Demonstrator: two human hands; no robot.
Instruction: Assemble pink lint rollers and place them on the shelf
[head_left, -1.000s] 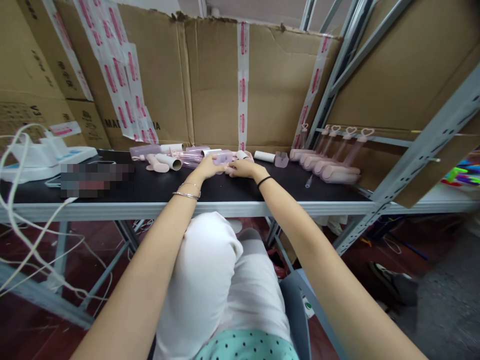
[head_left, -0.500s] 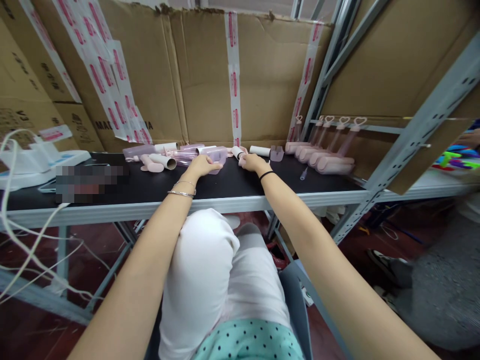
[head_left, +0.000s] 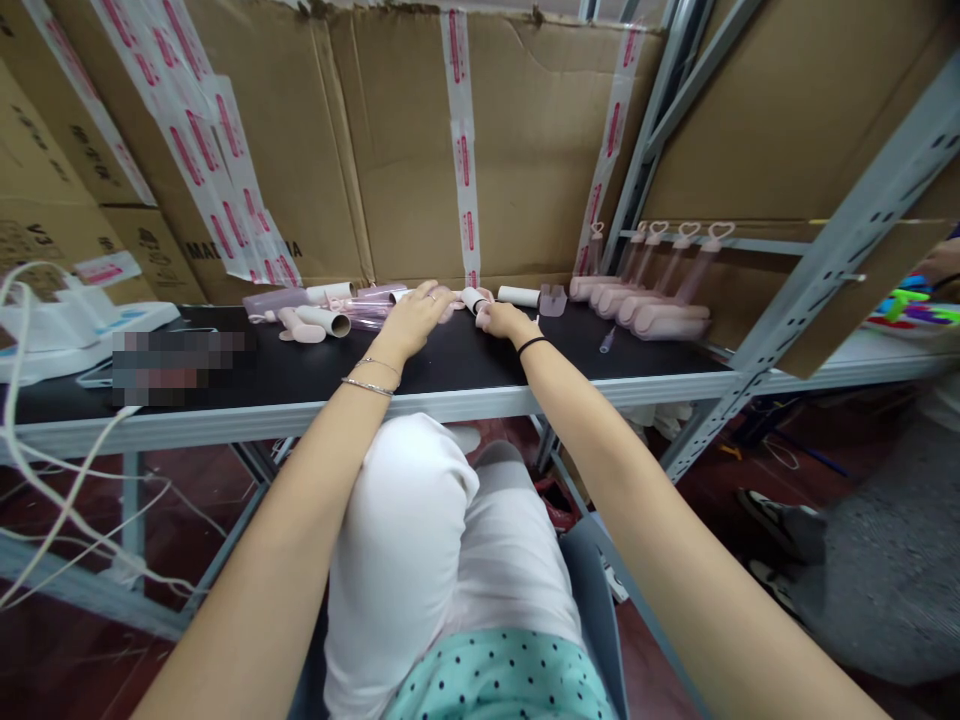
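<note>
My left hand lies over a group of translucent lilac plastic parts, its fingers stretched forward. What lies directly under it is mostly hidden. My right hand is closed around a small pale pink piece, largely covered by the fingers. Against that piece rests a short white tube. Just beyond the right hand are another white tube and a notched lilac translucent piece. Left of my left hand lie a cardboard tube and a pink handle-shaped part.
Several pink pieces with heart-shaped tops stand in a row at the right. A small clear nozzle-like part lies before them. A power strip with cables is at the left. A metal post rises at the right; a person stands beyond it.
My left hand has let go of the lilac translucent case and stretched its fingers forward; the case is now mostly out of sight. My right hand keeps its place.
</note>
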